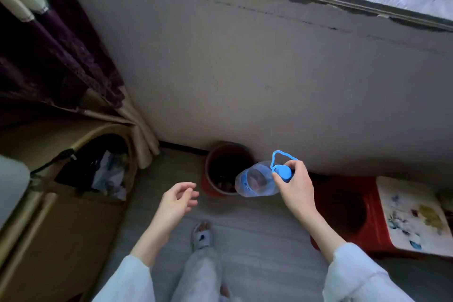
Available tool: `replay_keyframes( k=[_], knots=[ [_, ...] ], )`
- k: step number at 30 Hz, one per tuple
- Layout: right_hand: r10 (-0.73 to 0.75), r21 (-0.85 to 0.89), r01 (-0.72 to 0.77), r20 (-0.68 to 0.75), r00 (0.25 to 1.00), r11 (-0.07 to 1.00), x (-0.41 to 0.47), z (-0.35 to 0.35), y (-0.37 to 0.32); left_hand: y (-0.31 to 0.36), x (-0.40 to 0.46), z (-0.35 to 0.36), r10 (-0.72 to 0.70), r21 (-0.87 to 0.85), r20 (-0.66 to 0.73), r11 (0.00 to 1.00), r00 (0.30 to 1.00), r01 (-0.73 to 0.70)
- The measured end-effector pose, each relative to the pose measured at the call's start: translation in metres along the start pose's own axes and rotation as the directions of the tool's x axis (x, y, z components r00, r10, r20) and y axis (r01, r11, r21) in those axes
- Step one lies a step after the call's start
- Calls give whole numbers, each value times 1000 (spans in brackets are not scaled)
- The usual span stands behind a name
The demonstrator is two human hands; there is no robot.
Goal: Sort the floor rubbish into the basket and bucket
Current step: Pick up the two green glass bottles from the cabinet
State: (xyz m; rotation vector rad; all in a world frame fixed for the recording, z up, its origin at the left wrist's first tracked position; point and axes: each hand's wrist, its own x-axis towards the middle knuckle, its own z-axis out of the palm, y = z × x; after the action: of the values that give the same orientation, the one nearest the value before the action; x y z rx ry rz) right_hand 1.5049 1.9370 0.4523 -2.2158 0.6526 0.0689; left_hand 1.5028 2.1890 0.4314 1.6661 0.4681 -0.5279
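While right hand [295, 185] grips bottle [256, 182] above bucket [208, 167] rim, left hand [177, 200] slack, empty.

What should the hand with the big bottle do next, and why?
Probably carry the plastic bottle a little further over the red bucket and let go. The right hand grips it by its blue cap end, and it already hangs beside the bucket's rim by the wall. The left hand is open and holds nothing.
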Motion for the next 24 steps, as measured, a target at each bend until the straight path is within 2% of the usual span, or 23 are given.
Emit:
replay_keyframes(
  k=[7, 11, 15, 18, 21, 24],
  knots=[
    [189, 50, -187, -29, 982, 981, 102, 73, 38, -24, 117, 47, -153, 82, 50, 986, 987, 148],
    [389, 169, -383, -4, 921, 908, 154, 124, 85, -62, 190, 66, -276, 88, 0, 957, 961, 275],
    [509, 267, -494, 15, 861, 827, 201, 178, 138, -128, 260, 92, -305, 222, -23, 927, 952, 303],
    [508, 254, -504, 57, 859, 825, 223, 210, 178, -175, 300, 116, -326, 308, 4, 900, 945, 309],
    [491, 267, -498, 100, 866, 825, 235, 225, 211, -211, 325, 138, -289, 311, 74, 916, 954, 253],
    [479, 300, -478, 77, 874, 825, 248, 228, 236, -241, 346, 152, -262, 384, 125, 902, 957, 197]
  ],
)
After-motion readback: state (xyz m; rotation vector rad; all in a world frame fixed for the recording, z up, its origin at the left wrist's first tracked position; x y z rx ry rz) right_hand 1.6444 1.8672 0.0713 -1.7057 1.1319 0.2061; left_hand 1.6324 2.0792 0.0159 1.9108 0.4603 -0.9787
